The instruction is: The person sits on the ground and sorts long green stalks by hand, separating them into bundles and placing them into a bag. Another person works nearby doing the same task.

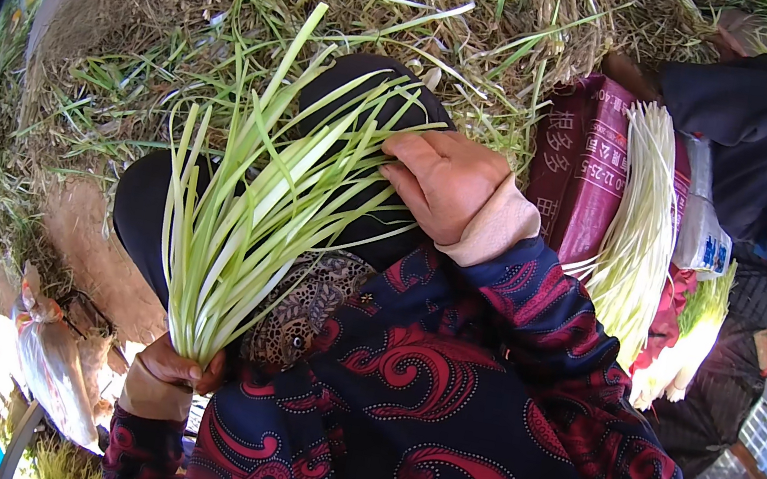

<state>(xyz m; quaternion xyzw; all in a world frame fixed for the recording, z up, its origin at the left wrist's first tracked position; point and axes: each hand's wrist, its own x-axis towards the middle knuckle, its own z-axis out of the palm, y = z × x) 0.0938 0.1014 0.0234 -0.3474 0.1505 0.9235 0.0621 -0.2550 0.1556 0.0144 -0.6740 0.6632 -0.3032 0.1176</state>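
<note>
A loose bunch of long, flat, pale-green leaves (247, 237), which look like garlic chives, fans out above my lap. My left hand (178, 365) is closed round its white lower ends. At the bunch's right side, my right hand (448, 187) has thumb and fingers bent together on a few leaf tips. Part of the right fingers is hidden by the hand itself. My dark trouser knees (379, 87) show behind the leaves.
Cut stalks and straw (423, 3) cover the ground ahead. To my right stands a purple printed bag (579, 161) with a pale chive bundle (638, 232) over it, and another bundle (690, 347) lies nearer. A co-worker in dark clothes (743, 122) sits beyond. A plastic bag (58, 368) is at left.
</note>
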